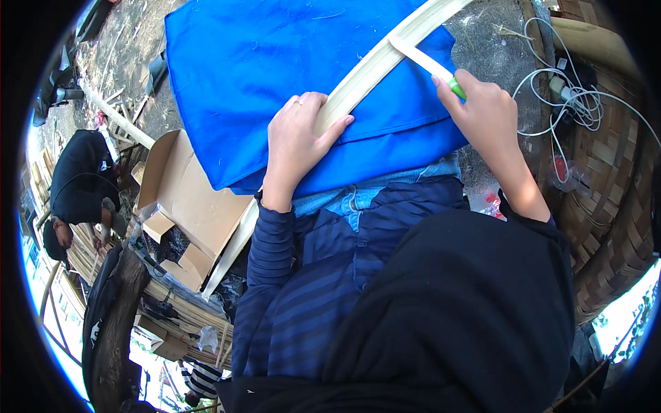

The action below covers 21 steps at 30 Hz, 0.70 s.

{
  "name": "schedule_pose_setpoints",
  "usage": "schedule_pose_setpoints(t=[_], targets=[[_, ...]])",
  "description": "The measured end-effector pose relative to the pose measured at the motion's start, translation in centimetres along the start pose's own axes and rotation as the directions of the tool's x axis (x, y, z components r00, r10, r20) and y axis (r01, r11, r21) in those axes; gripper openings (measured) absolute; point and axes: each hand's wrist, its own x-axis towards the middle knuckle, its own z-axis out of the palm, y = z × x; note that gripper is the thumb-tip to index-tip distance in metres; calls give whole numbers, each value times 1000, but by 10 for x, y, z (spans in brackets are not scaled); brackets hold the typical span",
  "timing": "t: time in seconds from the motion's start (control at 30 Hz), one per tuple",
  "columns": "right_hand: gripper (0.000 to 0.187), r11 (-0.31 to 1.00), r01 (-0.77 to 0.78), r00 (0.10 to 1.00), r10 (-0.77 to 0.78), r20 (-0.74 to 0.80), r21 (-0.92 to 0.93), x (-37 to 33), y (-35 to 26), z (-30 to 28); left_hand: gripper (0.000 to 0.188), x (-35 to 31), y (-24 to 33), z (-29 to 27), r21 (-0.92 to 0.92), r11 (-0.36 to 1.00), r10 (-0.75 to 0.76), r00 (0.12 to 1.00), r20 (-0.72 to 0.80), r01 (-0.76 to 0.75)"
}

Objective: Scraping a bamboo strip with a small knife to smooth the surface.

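A long pale bamboo strip (365, 72) runs slantwise across the blue cloth (241, 82) spread over my lap. My left hand (296, 134) is closed around the strip's near part, its thumb lying along the right edge. In my right hand (485, 107) is a knife (430, 63) with a green handle, mostly covered by my fingers. Its pale blade points up and left, and the tip meets the right side of the strip, farther up than my left hand.
An open cardboard box (200, 199) stands to my left. Farther left a person in dark clothes (82, 172) bends near bundled bamboo pieces. At right, a tangled white cable (575, 100) lies by a woven bamboo wall (599, 213). A dark wooden post (117, 323) rises at lower left.
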Motion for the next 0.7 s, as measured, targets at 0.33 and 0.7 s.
schedule_pose_setpoints(t=[0.33,0.7], targets=[[42,999,5,990,1,-143,47,0,29,13,38,-1,1,3,37,999,37,999,-24,-36],[44,999,13,979,-7,-206,30,4,46,27,38,-1,0,7,71,995,72,997,-39,-70]])
